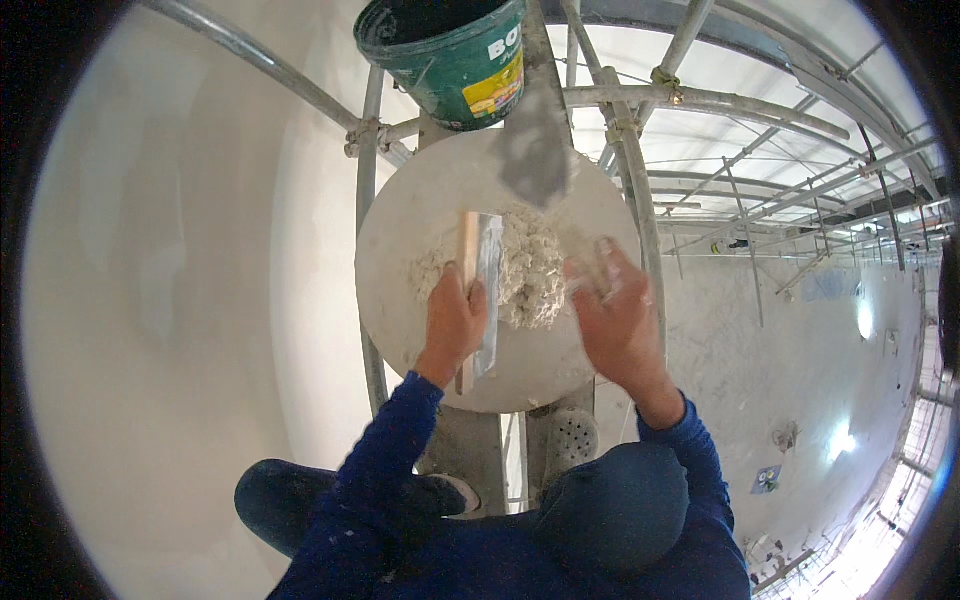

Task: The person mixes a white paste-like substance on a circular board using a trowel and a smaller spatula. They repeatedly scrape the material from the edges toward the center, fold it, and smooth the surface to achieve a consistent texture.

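Observation:
My left hand point(455, 318) is closed round the wooden back of a wide filling knife point(489, 290), its metal blade standing on edge over a round pale board point(400, 360). Against the blade lies a lumpy heap of off-white plaster point(532, 270). My right hand point(618, 325), smeared by motion, grips the handle of a trowel point(538, 165); the grey blade is blurred and points away from me above the board's far part. Whitish residue clings to the fingers of my right hand.
A green bucket point(445, 70) stands beyond the board. Metal scaffold tubes point(640, 190) run along both sides and overhead. On the left rises a smooth pale wall point(180, 300). Planks point(470, 440) lie beneath the board, and far below at right is a floor point(720, 380).

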Motion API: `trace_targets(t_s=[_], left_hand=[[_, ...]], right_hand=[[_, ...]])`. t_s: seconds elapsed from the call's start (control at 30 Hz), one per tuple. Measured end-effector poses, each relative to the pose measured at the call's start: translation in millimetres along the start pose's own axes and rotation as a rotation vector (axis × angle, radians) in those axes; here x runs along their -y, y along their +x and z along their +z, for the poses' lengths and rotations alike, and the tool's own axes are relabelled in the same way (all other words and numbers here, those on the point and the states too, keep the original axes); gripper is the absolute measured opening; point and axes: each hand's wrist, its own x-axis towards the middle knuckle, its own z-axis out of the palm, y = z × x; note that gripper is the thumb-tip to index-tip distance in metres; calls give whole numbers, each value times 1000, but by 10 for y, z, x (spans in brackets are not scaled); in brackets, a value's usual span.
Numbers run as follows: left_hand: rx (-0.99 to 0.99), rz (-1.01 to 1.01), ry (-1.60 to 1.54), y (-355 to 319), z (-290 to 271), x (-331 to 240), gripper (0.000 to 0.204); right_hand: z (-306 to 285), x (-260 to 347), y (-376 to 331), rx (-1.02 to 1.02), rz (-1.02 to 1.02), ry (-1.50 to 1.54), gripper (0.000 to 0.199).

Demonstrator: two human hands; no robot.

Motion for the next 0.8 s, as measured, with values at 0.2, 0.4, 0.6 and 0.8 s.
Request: trace_targets(t_s=[0.2, 0.4, 0.6, 0.8], left_hand=[[-198, -144, -43, 363, -474, -113, 35], [-235, -189, -248, 533, -798, -298, 38], [-307, -155, -318, 566, -769, -242, 32], [-254, -107, -317, 539, -697, -503, 34]], right_hand=[[-268, -100, 50, 46, 211, 76, 30], [28, -687, -214, -73, 57, -17, 30], [223, -918, -293, 338, 599, 299, 41], [413, -1041, -329, 329, 369, 143, 42]])
